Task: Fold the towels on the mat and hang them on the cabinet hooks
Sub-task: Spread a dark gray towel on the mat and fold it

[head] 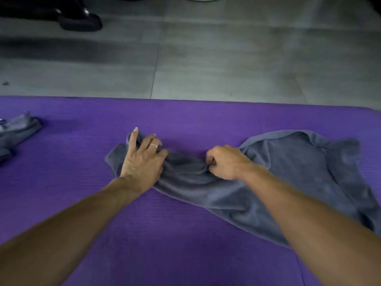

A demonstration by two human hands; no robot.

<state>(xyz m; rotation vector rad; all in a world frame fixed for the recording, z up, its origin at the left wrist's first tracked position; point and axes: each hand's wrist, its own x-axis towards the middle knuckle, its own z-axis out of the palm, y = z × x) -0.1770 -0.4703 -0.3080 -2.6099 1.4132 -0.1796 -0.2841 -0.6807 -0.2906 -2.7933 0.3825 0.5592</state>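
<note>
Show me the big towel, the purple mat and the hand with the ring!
big towel (288, 178), head view, its spread middle.
purple mat (185, 244), head view, bare part.
left hand (142, 162), head view, back of hand.

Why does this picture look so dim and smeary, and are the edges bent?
Head view: dim, with the grey floor darkening toward the top corners; the grey towel and both hands, left and right, are soft with blur; the purple mat has a slightly bowed far edge, a wide-angle effect; no glare shows.
</note>
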